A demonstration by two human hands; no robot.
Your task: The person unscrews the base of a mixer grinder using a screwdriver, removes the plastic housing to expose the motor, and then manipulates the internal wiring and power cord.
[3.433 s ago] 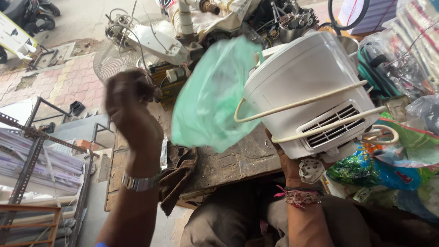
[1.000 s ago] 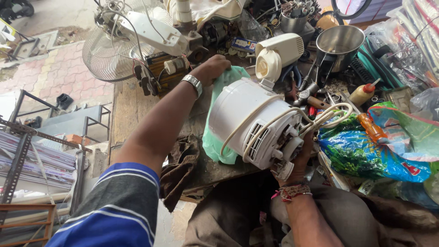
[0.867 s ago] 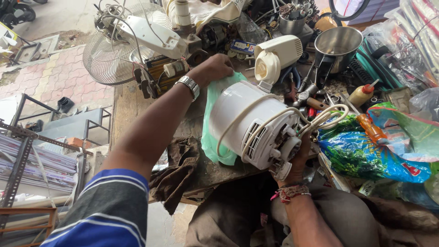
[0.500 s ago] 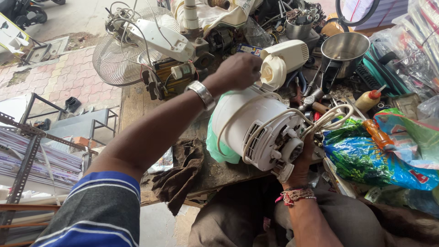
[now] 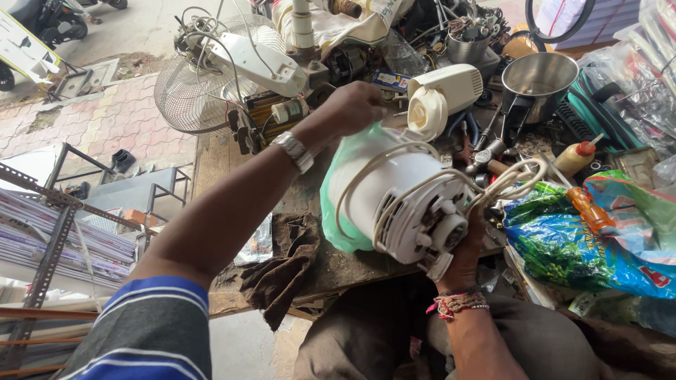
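A round white appliance base [image 5: 408, 197] with vent slots and a cream cord looped round it is held tilted over the bench edge, its underside facing me. A pale green plastic bag [image 5: 338, 211] is partly drawn over its far side. My right hand [image 5: 466, 246], with threads at the wrist, grips the base from below. My left hand [image 5: 352, 109], a metal watch on its wrist, holds the top edge of the bag at the far side of the base.
The wooden bench [image 5: 232, 183] is crowded: a fan cage and motor [image 5: 211, 77], a cream appliance part [image 5: 440, 95], a steel jar [image 5: 539, 77], a squeeze bottle [image 5: 576, 156], an orange screwdriver [image 5: 588, 211], printed bags [image 5: 577, 239], a brown rag [image 5: 282, 271]. Metal shelving [image 5: 42, 246] stands left.
The bag hung loose beside the raised base before. The base has since been lowered and turned, and my left hand has pulled the bag over it and reached further across.
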